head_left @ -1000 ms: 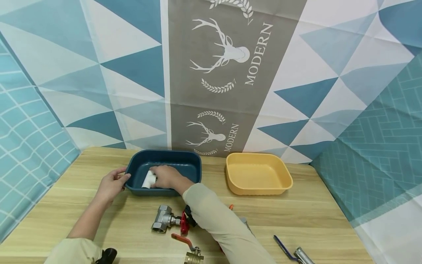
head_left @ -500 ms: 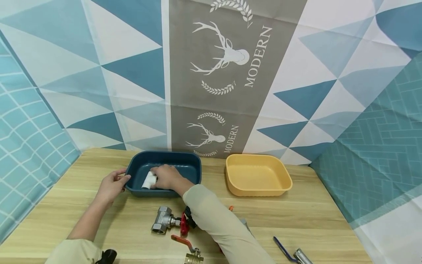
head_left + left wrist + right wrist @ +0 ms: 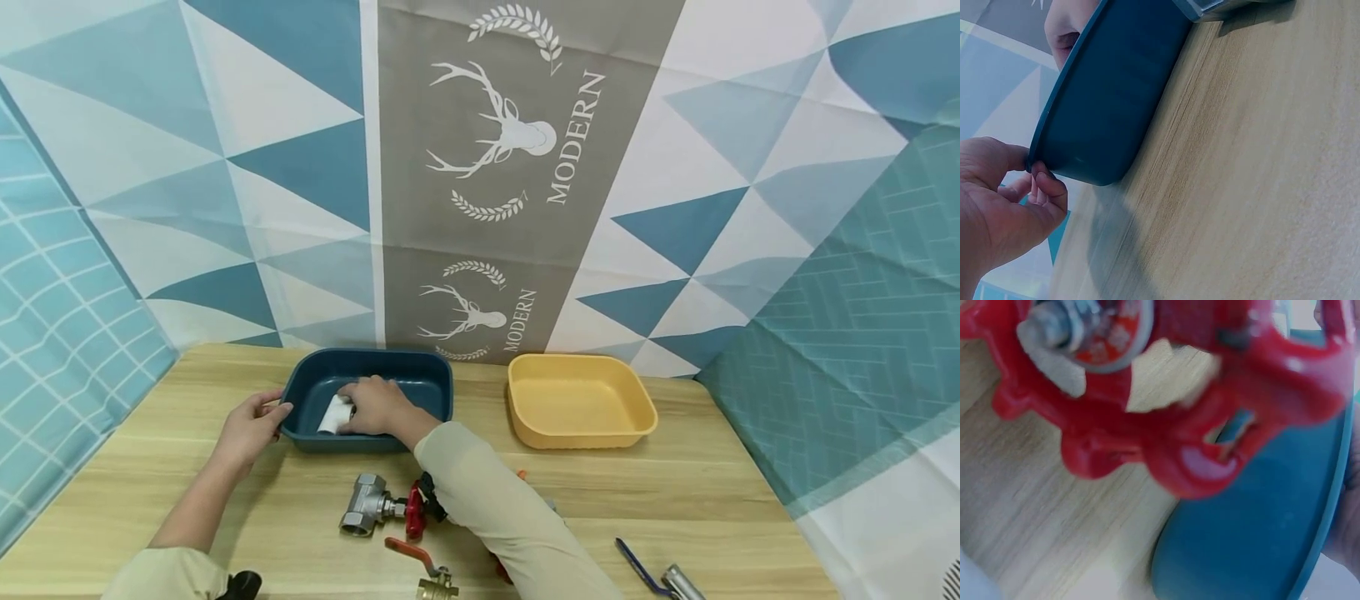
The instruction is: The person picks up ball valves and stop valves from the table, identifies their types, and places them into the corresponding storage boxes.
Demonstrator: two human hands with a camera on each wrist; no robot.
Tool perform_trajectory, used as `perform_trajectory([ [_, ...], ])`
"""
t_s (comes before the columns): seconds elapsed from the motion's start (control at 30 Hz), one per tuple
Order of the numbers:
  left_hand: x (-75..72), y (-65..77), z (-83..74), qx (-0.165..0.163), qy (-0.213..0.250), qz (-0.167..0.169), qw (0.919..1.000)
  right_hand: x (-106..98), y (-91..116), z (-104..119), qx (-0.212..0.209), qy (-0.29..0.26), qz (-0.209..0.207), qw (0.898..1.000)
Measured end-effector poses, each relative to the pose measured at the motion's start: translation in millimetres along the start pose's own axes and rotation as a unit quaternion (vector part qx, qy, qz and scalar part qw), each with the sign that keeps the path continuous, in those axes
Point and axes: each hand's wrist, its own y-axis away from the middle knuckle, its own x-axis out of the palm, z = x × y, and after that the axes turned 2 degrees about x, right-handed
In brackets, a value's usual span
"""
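At the left end of a dark blue plastic bin (image 3: 322, 444), my left hand (image 3: 250, 427) pinches the rim between thumb and fingers, as the left wrist view also shows. My right hand (image 3: 379, 407) reaches over the near wall into the same bin. Its fingers grip a white plastic pipe tee (image 3: 332, 415) low inside, partly covered by the hand. In the right wrist view, the red handwheel (image 3: 1107, 434) of a valve fills the foreground, and the bin's outer wall (image 3: 1241, 531) stands behind it. Only an edge of the right hand appears there.
A steel gate valve (image 3: 367, 504) lies just in front of the bin, beneath the right forearm. Nearer are a brass ball valve (image 3: 437, 586) with a red lever and a blue-handled metal piece (image 3: 678, 581). A yellow bin (image 3: 585, 437) stands to the right.
The head view has tilted and shifted slightly, so everything appears a little lower and further left. Both hands keep their places on the bin and the tee.
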Motion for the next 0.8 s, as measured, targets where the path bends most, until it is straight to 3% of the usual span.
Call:
perform_trajectory([
  [0.2, -0.5, -0.1, 0.1, 0.000, -0.004, 0.007, 1.0000, -7, 8, -2, 0.017, -0.018, 0.007, 1.000],
  [0.8, -1.4, -1.6, 3.9, 0.007, -0.029, 0.004, 0.9995, -23, 26, -17, 0.002, -0.023, -0.013, 1.000],
])
